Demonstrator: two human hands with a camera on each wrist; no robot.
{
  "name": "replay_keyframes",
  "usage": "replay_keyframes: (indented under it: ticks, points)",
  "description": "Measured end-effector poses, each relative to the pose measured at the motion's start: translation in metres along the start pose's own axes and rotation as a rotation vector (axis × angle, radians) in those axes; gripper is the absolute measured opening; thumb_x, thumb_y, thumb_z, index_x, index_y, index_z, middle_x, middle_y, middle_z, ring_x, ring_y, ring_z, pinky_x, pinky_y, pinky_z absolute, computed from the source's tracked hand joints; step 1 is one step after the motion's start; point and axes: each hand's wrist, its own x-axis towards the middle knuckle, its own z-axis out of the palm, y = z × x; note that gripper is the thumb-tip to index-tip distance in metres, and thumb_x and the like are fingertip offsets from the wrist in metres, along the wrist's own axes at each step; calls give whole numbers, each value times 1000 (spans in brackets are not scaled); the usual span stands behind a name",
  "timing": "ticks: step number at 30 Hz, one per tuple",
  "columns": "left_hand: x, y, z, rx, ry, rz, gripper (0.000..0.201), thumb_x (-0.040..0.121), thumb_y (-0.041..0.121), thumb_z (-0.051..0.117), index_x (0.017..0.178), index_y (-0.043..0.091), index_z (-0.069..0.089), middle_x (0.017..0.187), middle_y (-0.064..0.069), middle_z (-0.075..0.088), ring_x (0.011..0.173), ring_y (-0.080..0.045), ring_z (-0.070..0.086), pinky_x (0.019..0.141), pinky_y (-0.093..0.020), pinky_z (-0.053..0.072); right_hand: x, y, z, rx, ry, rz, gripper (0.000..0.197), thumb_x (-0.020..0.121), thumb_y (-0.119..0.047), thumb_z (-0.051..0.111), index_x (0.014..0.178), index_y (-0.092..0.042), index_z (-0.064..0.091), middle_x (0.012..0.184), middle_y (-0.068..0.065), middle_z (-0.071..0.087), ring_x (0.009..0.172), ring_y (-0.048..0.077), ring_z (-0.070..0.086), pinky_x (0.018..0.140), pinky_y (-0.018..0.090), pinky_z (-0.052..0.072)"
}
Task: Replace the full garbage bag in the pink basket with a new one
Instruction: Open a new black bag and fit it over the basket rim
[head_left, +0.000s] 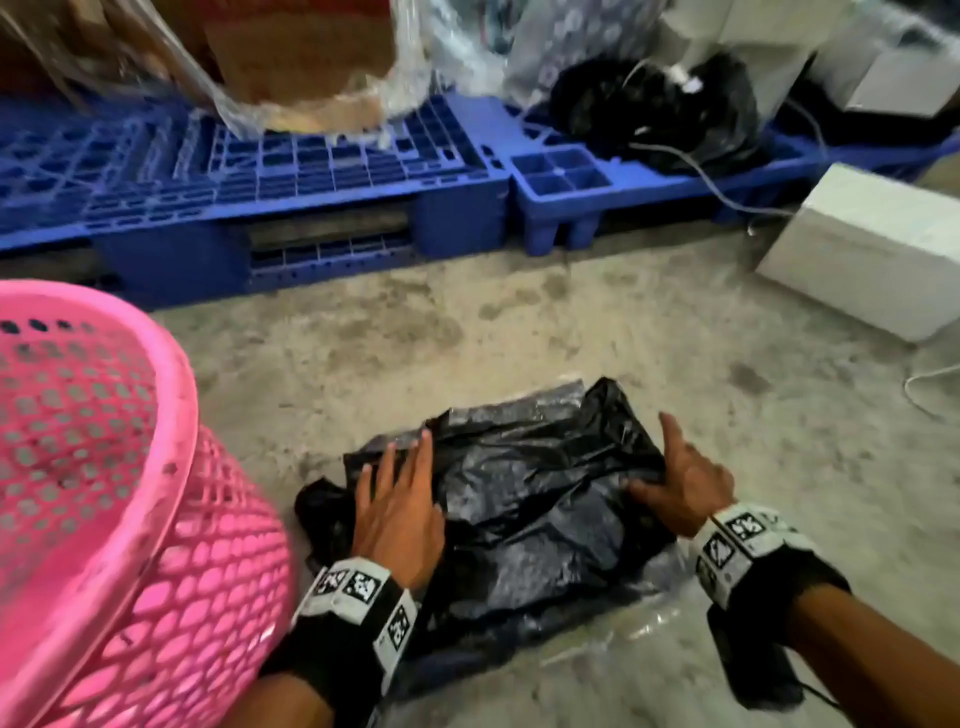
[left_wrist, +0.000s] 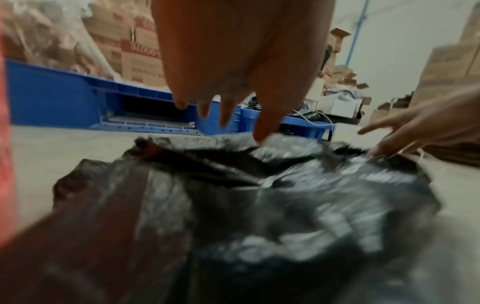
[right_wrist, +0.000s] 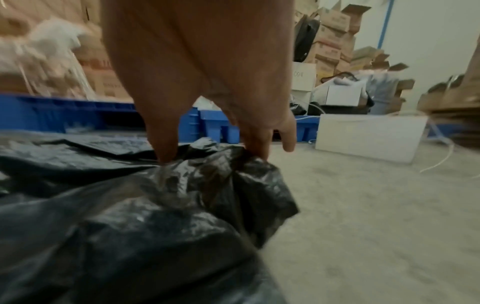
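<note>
The black garbage bag lay crumpled on the concrete floor. The left hand pressed it with straight fingers; the right hand pinched its edge. The pink basket stood just left; beyond lay blue pallets and a white box.

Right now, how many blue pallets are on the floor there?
2. A large blue pallet lies at the left behind the pink basket, and a second blue pallet sits beside it at the right. More may be hidden under the boxes.
</note>
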Motion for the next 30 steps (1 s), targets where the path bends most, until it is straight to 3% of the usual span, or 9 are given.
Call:
replay_keyframes:
  ticks: [4, 7, 10, 14, 16, 18, 20, 24, 30]
  points:
    - [9, -14, 8, 120, 2, 55, 38, 60, 20, 67, 98, 21, 64, 85, -11, 75, 88, -33, 70, 85, -50, 52, 3, -6, 16, 177, -79, -135, 48, 71, -20, 67, 118, -14, 55, 110, 17, 68, 106, 32, 62, 89, 40, 50]
    - [2, 3, -37, -48, 83, 6, 18, 81, 28, 54, 95, 21, 62, 100, -8, 70, 99, -31, 63, 82, -37, 49, -9, -33, -25, 337, 44, -383, 11, 70, -10, 64, 77, -19, 60, 80, 7, 68, 83, 25, 65, 73, 37, 53]
    - [-3, 25, -86, -279, 143, 31, 66, 77, 43, 65, 134, 24, 39, 138, -2, 48, 127, -24, 45, 103, -37, 39, -43, -74, -108, 452, 160, -644, 34, 75, 5, 61, 64, -25, 48, 62, -8, 53, 66, 6, 51, 60, 23, 40]
    - [-6, 59, -164, -539, 135, 217, 110, 66, 52, 75, 144, 41, -1, 149, 21, 10, 142, -9, 3, 117, -39, 11, -104, -119, -213, 425, 165, -992, 34, 76, 10, 60, 63, -20, 48, 60, -12, 52, 57, -4, 42, 54, 12, 34]
    - [-5, 67, -195, -650, 103, 374, 83, 66, 49, 76, 135, 47, 30, 146, 26, 22, 140, -8, 15, 116, -43, 21, -130, -132, -245, 449, 189, -1073, 29, 79, 10, 62, 65, -14, 51, 61, -5, 51, 58, 0, 44, 53, 14, 35]
    - [-9, 75, -225, -624, 186, 469, 33, 69, 39, 71, 100, 28, 64, 114, 3, 67, 110, -13, 57, 93, -53, 47, -150, -138, -271, 466, 239, -1086, 23, 78, 6, 66, 69, -13, 55, 61, -5, 57, 58, -3, 48, 54, 11, 38]
    - [-21, 77, -259, -563, 387, 463, 14, 70, 21, 61, 81, 12, 63, 78, -8, 71, 75, -9, 61, 72, -49, 50, -163, -140, -290, 465, 242, -1039, 19, 75, -9, 74, 82, -16, 57, 68, -16, 63, 62, -8, 53, 57, 6, 42]
    - [-73, 79, -345, -411, 623, 552, 7, 71, 12, 62, 65, 14, 60, 61, -1, 64, 61, -4, 57, 60, -28, 45, -189, -165, -293, 492, 53, -1029, 76, 70, -26, 79, 131, -38, 36, 115, -41, 56, 105, -22, 51, 89, 3, 40]
    - [-172, 49, -416, -460, 639, 630, 31, 70, 2, 75, 95, 20, 69, 92, 8, 73, 84, 4, 65, 72, -10, 50, -217, -273, -249, 765, 146, -1346, 38, 75, 10, 66, 73, -27, 64, 61, -24, 69, 62, -14, 58, 59, 5, 45]
